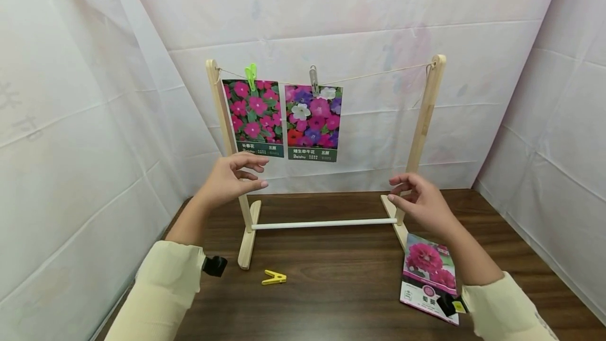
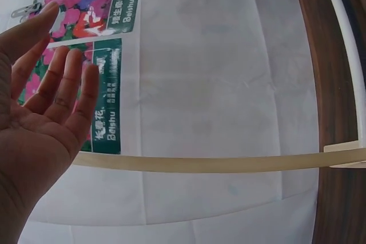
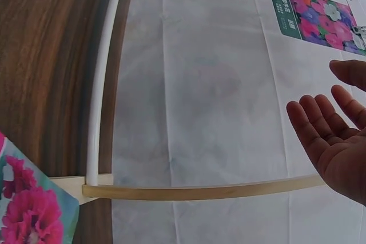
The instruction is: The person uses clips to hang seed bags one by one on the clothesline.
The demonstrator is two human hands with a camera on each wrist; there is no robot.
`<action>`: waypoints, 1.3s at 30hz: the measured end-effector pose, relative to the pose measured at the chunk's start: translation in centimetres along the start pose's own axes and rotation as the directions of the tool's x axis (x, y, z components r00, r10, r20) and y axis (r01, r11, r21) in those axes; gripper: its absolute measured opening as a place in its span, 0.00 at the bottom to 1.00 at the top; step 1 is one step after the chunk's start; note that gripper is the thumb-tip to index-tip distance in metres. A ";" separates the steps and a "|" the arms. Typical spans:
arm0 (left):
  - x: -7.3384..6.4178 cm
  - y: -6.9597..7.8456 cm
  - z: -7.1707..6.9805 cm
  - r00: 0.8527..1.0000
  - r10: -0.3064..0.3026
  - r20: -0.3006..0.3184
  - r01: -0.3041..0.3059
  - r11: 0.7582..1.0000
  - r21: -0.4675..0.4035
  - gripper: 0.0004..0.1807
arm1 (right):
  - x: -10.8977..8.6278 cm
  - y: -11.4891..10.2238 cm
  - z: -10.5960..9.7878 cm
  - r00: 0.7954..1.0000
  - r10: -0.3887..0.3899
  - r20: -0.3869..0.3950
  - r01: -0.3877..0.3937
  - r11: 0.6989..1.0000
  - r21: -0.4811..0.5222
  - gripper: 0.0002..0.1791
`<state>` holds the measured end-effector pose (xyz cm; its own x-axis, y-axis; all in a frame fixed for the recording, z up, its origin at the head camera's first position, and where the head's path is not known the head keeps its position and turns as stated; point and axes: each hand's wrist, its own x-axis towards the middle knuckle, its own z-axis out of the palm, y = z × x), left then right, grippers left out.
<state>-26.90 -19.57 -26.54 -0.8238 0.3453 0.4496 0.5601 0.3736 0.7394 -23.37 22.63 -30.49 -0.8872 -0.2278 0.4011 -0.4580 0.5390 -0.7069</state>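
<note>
My left hand (image 1: 233,179) is held up in front of the rack's left post, its fingers loosely bent with nothing between them. Just above it, a seed packet with pink flowers (image 1: 255,112) hangs from the string (image 1: 379,74) by a green clothespin (image 1: 251,76). Beside that hangs a second packet with mixed purple, red and white flowers (image 1: 313,122), under a grey clip (image 1: 314,79). My right hand (image 1: 421,201) hovers before the right post, relaxed and holding nothing. Below it on the table lies a third packet with a pink double flower (image 1: 426,264), partly covered by my wrist.
A yellow clothespin (image 1: 274,277) lies on the dark wooden table (image 1: 331,288), left of centre. The wooden rack has a left post (image 1: 220,104), a right post (image 1: 427,114) and a white crossbar (image 1: 326,223) low down. White cloth (image 1: 369,25) hangs behind and at both sides.
</note>
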 end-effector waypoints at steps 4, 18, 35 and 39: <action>-0.7 -0.2 0.1 1.000 -0.006 0.024 0.007 1.000 -0.021 0.24 | -1.0 0.1 0.0 1.000 0.009 -0.002 -0.009 1.000 -0.003 0.18; -3.4 -2.3 1.5 0.999 0.011 0.041 -0.007 0.995 -0.104 0.23 | -3.8 1.5 -0.1 0.995 -0.015 -0.098 0.015 1.000 -0.001 0.17; -6.1 -4.7 3.8 0.997 -0.054 0.052 0.061 0.987 -0.147 0.21 | -7.3 4.5 -0.2 0.983 0.088 -0.162 -0.094 0.995 -0.030 0.15; -6.9 -5.4 4.3 0.996 -0.072 0.051 0.080 0.982 -0.173 0.22 | -8.0 4.9 -0.4 0.975 0.127 -0.183 -0.135 0.990 -0.032 0.15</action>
<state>-23.90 -20.23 -35.81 -0.8564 0.3609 0.3693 0.4692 0.2455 0.8483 -18.54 27.41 -36.91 -0.9131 -0.0054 0.4077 -0.3320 0.5903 -0.7358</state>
